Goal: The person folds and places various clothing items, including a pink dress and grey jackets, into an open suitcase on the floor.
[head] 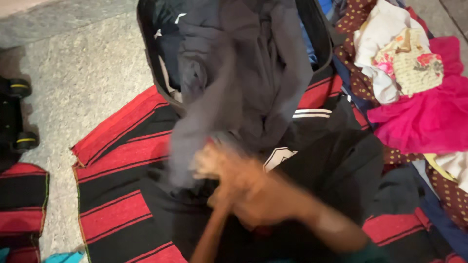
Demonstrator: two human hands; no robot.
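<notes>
Here both hands, the right hand [253,195] and left hand [214,163], are blurring over a grey garment [234,92]; grip cannot be told; gathering loose cloth evenly would help.

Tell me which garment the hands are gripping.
The dark grey cloth garment, draped up from the hands; the bright pink cloth and floral cream piece lie untouched at right.

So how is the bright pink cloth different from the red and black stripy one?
The bright pink cloth is one plain colour, while the red and black striped cloth has bands. The pink one lies bunched up on the clothes pile at the right; the striped one is spread flat on the stone floor under the dark clothes. Both are soft fabric that neither hand touches.
</notes>
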